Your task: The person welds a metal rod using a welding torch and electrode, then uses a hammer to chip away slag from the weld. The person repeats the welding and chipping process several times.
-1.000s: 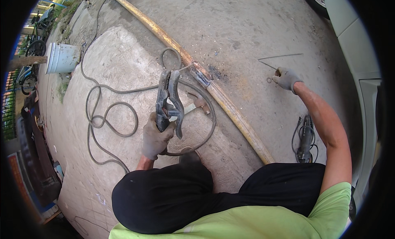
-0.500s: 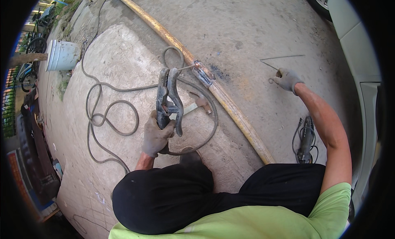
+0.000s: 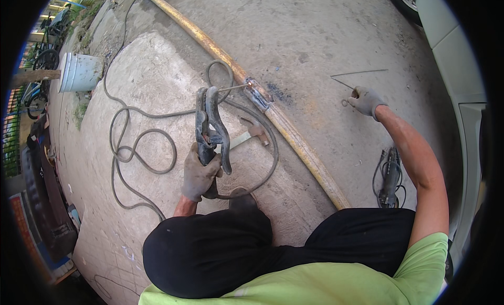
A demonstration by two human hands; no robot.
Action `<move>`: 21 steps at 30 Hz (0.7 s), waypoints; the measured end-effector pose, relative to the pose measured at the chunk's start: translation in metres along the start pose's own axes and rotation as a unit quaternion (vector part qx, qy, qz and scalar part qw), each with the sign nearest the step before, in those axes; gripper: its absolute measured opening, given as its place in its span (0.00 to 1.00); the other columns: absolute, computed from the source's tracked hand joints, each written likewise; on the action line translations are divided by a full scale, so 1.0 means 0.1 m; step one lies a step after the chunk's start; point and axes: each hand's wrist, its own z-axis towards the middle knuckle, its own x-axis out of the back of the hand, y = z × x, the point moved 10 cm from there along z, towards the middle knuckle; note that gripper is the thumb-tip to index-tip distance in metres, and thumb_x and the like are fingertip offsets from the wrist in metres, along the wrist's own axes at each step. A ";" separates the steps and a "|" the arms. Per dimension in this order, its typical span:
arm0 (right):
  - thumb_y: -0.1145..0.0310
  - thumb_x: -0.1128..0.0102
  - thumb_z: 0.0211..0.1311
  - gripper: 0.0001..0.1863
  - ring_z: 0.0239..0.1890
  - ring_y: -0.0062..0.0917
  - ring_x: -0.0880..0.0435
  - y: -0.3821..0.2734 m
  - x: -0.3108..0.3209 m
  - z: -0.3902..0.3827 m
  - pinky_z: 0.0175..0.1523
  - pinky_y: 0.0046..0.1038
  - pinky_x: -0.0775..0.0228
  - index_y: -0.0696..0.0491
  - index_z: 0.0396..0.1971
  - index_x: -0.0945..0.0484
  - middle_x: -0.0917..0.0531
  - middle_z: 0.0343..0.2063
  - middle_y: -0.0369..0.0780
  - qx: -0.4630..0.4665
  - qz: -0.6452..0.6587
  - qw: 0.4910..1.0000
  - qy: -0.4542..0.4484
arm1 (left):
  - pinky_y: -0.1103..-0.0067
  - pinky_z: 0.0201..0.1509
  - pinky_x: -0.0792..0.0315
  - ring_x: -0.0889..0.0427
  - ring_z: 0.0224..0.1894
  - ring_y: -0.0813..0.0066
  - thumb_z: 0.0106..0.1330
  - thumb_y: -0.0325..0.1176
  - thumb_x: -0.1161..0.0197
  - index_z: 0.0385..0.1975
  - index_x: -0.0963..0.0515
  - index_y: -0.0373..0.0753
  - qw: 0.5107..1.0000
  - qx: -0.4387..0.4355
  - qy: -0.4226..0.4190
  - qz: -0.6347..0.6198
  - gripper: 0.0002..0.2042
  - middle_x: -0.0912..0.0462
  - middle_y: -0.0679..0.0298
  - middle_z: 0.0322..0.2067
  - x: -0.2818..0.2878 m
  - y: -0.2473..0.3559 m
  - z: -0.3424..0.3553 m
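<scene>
Electrode holder (image 3: 214, 113) juts beyond left fingers (image 3: 212, 168) wrapping it; right fingers (image 3: 358, 93) pinch rod (image 3: 342, 83)

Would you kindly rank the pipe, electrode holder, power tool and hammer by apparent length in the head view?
1. Pipe, by far the longest
2. Electrode holder, probably helped by nearness to the camera
3. Power tool and hammer, left unranked: they look alike in length, and the holder partly hides the hammer's handle.
</scene>
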 end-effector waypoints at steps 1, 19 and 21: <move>0.45 0.25 0.66 0.29 0.52 0.42 0.11 0.01 -0.01 0.00 0.56 0.40 0.21 0.55 0.53 0.15 0.09 0.47 0.48 0.000 -0.005 1.000 0.000 | 0.77 0.27 0.21 0.16 0.22 0.76 0.71 0.29 0.31 0.49 0.26 0.30 1.000 0.001 -0.005 -0.005 0.14 0.15 0.62 0.25 -0.01 0.00 0.00; 0.48 0.26 0.67 0.27 0.48 0.39 0.10 -0.08 0.02 -0.05 0.53 0.39 0.20 0.57 0.51 0.15 0.08 0.42 0.47 0.008 0.008 1.000 -0.002 | 0.69 0.30 0.18 0.16 0.29 0.71 0.81 0.36 0.35 0.60 0.22 0.34 0.833 0.170 -0.049 -0.524 0.15 0.15 0.62 0.35 0.07 -0.86 0.03; 0.47 0.26 0.67 0.28 0.48 0.39 0.10 -0.08 0.01 -0.06 0.54 0.39 0.20 0.57 0.51 0.15 0.08 0.43 0.47 0.003 0.013 1.000 -0.008 | 0.70 0.30 0.17 0.16 0.28 0.71 0.81 0.35 0.35 0.59 0.21 0.34 0.843 0.154 -0.046 -0.513 0.15 0.15 0.62 0.34 0.05 -0.82 0.05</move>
